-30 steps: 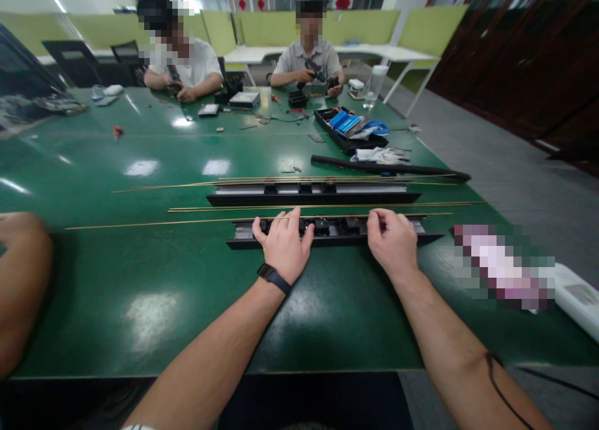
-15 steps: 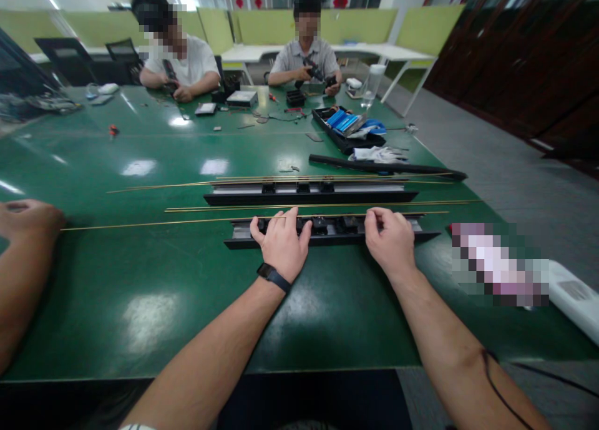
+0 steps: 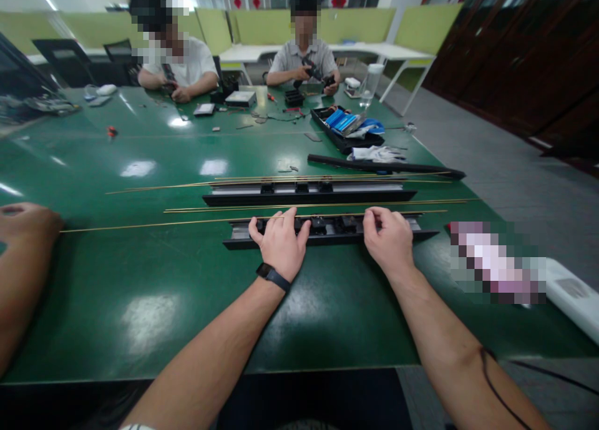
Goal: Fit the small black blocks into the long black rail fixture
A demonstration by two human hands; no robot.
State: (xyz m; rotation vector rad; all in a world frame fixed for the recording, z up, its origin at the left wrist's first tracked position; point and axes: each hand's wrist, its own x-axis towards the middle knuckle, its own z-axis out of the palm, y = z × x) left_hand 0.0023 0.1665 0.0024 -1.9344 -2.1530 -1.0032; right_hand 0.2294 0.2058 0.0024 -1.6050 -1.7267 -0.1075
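The near black-and-silver channel is laid lengthwise on the green tabletop, and black modules are seated inside it. Along its far edge a long brass-coloured rod is stretched, carried well out past the channel's left end. The left hand, banded by a dark wristband, is spread over the left half of the channel, its fingers loose and nothing clasped. The right hand is placed over the right half of the channel, thumb and fingers bunched beside the rod; whether the rod is pinched between them cannot be told. Well to the left of the channel, the rod is hidden at another person's hand.

Just beyond the near channel, thin rods are laid roughly parallel to it, and beyond those a similar far channel is set. Farther beyond the near channel, toward its right, a black tube, white gloves and a black tray bearing blue packs are placed. Well beyond the channel, dark objects are held by two seated people
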